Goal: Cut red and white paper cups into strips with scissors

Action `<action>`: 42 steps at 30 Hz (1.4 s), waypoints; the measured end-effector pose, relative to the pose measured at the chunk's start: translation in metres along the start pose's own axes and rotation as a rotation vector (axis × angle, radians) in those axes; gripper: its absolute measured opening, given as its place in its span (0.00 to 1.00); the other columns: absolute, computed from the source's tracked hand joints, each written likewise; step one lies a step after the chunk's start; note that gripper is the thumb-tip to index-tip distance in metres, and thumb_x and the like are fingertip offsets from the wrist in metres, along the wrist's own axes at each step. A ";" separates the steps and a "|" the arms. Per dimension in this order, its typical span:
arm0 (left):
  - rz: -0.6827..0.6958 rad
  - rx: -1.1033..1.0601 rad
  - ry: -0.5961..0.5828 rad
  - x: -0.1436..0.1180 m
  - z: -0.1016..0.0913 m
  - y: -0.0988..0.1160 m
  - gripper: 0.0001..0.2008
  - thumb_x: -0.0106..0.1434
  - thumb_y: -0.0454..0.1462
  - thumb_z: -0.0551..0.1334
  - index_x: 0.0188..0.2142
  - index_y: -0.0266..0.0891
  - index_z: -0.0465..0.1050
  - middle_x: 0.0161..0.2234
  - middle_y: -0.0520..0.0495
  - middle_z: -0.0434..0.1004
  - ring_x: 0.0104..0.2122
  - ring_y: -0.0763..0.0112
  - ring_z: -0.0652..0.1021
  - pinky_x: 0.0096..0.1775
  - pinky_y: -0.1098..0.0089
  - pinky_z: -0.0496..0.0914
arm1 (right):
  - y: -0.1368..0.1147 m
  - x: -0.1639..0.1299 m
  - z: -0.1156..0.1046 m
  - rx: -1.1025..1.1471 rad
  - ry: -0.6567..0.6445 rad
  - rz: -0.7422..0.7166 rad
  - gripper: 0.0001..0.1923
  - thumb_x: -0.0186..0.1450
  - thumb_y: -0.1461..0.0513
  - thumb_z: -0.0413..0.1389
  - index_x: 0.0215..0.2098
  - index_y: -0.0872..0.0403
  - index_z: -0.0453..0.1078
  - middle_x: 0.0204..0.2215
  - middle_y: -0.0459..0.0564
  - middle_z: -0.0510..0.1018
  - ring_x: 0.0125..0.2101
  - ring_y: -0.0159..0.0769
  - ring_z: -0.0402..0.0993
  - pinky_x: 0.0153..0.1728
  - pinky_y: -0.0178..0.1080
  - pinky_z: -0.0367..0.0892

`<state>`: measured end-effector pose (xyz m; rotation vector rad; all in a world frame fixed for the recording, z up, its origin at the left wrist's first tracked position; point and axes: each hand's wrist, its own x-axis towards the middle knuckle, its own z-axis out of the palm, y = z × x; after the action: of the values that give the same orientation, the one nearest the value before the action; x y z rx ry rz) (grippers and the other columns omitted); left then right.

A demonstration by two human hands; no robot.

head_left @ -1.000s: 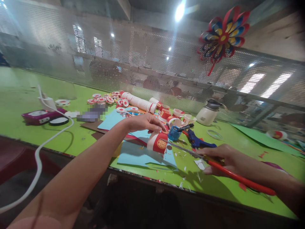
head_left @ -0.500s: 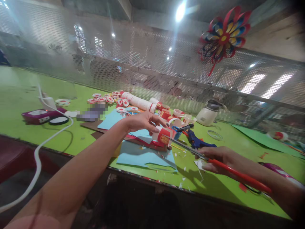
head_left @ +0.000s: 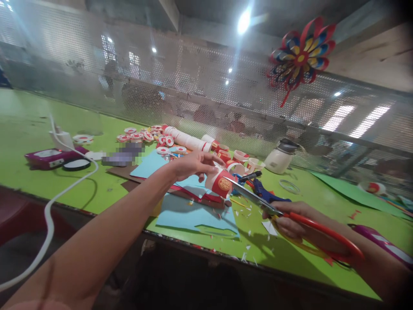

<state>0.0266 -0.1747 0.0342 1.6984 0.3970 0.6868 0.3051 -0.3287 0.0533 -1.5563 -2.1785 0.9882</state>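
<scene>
My left hand [head_left: 195, 165] grips a red and white paper cup [head_left: 219, 183] with a gold emblem, tilted sideways above the blue paper. In my right hand [head_left: 295, 219] is a pair of scissors [head_left: 325, 234] with red-orange handles, its blades reaching the cup's right edge. Whether the blades have paper between them I cannot tell. Beneath the cup lie light blue paper sheets [head_left: 193, 217] and a strip of red material. Small white scraps are scattered on the green table [head_left: 222, 254] near the scissors.
Behind the cup lie a blue glue gun [head_left: 266, 191], a stack of white cups [head_left: 185, 138] and several cut cup rings. A white jug [head_left: 280, 156] stands at the back. Left is a purple box [head_left: 48, 158] with a white cable [head_left: 49, 211]. A paper flower [head_left: 301, 56] hangs above.
The cup has turned slightly, showing more of its emblem. The scissors' handles have spread, with the lower yellowish loop now showing. My view has shifted slightly.
</scene>
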 end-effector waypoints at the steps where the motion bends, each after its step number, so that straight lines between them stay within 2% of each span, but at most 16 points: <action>1: -0.004 -0.015 0.001 0.000 0.000 -0.001 0.18 0.54 0.36 0.65 0.45 0.34 0.70 0.29 0.49 0.70 0.24 0.77 0.68 0.23 0.73 0.61 | 0.002 0.000 0.000 0.027 0.013 -0.002 0.18 0.64 0.48 0.50 0.36 0.55 0.68 0.21 0.42 0.60 0.21 0.28 0.53 0.20 0.32 0.53; 4: -0.024 -0.019 0.015 0.001 0.002 -0.001 0.20 0.53 0.36 0.66 0.45 0.34 0.67 0.27 0.50 0.71 0.23 0.77 0.68 0.25 0.72 0.60 | 0.009 0.000 0.002 0.035 0.075 -0.002 0.18 0.64 0.49 0.50 0.35 0.55 0.68 0.20 0.40 0.59 0.19 0.27 0.52 0.19 0.32 0.52; 9: 0.005 0.010 0.066 0.002 0.008 0.000 0.12 0.54 0.36 0.65 0.37 0.33 0.68 0.25 0.51 0.71 0.25 0.77 0.68 0.29 0.72 0.60 | 0.015 -0.002 0.008 -0.176 0.175 -0.031 0.15 0.64 0.51 0.51 0.38 0.54 0.69 0.27 0.46 0.67 0.25 0.31 0.60 0.25 0.34 0.59; 13: 0.054 0.069 0.047 0.002 0.010 0.000 0.08 0.56 0.38 0.63 0.32 0.33 0.71 0.28 0.49 0.72 0.27 0.76 0.69 0.32 0.71 0.61 | 0.011 -0.004 0.017 -0.261 0.232 -0.004 0.14 0.63 0.52 0.51 0.38 0.54 0.68 0.24 0.43 0.64 0.24 0.31 0.58 0.25 0.34 0.58; 17: 0.055 0.086 0.031 0.001 0.010 0.000 0.09 0.57 0.38 0.63 0.34 0.33 0.72 0.30 0.49 0.73 0.28 0.75 0.70 0.30 0.72 0.59 | 0.006 -0.004 0.023 -0.282 0.276 -0.033 0.13 0.62 0.54 0.52 0.38 0.54 0.69 0.21 0.41 0.61 0.21 0.29 0.55 0.22 0.33 0.56; 21: 0.060 0.067 0.051 0.002 0.009 -0.001 0.10 0.57 0.39 0.63 0.36 0.34 0.72 0.29 0.49 0.73 0.27 0.76 0.69 0.29 0.72 0.58 | 0.002 -0.002 0.026 -0.311 0.295 -0.041 0.13 0.63 0.53 0.50 0.34 0.54 0.70 0.21 0.42 0.63 0.22 0.30 0.57 0.22 0.32 0.57; 23: 0.061 0.040 0.065 0.002 0.008 -0.003 0.11 0.57 0.40 0.63 0.37 0.35 0.72 0.29 0.49 0.74 0.26 0.76 0.69 0.29 0.72 0.58 | 0.003 -0.001 0.026 -0.327 0.303 -0.056 0.14 0.63 0.53 0.51 0.36 0.53 0.70 0.21 0.42 0.65 0.22 0.30 0.58 0.23 0.33 0.57; 26: 0.072 0.006 0.059 0.003 0.006 -0.004 0.13 0.56 0.40 0.64 0.40 0.35 0.72 0.32 0.47 0.75 0.29 0.73 0.71 0.31 0.70 0.61 | 0.005 0.001 0.028 -0.334 0.338 -0.076 0.14 0.62 0.53 0.52 0.36 0.54 0.72 0.19 0.41 0.65 0.20 0.30 0.59 0.22 0.32 0.58; 32: 0.067 -0.009 0.044 0.001 0.006 0.000 0.14 0.56 0.39 0.64 0.40 0.33 0.73 0.35 0.43 0.77 0.33 0.68 0.74 0.36 0.67 0.65 | 0.009 0.001 0.035 -0.369 0.378 -0.129 0.13 0.63 0.56 0.52 0.40 0.55 0.72 0.25 0.46 0.72 0.24 0.33 0.66 0.27 0.35 0.64; 38: 0.063 -0.045 0.018 0.001 0.008 0.001 0.15 0.56 0.38 0.64 0.41 0.31 0.73 0.38 0.41 0.77 0.35 0.67 0.75 0.39 0.65 0.66 | 0.017 0.001 0.042 -0.326 0.409 -0.105 0.13 0.62 0.56 0.52 0.39 0.54 0.72 0.21 0.44 0.69 0.19 0.31 0.61 0.21 0.33 0.59; 42: 0.057 -0.059 0.015 0.001 0.007 0.000 0.14 0.56 0.37 0.64 0.41 0.31 0.73 0.38 0.41 0.77 0.35 0.68 0.75 0.40 0.66 0.66 | 0.016 0.000 0.043 -0.276 0.393 -0.117 0.12 0.61 0.57 0.52 0.38 0.54 0.73 0.23 0.46 0.71 0.21 0.32 0.65 0.23 0.34 0.62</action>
<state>0.0325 -0.1795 0.0334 1.6550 0.3369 0.7458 0.2911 -0.3412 0.0115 -1.5546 -2.1509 0.3187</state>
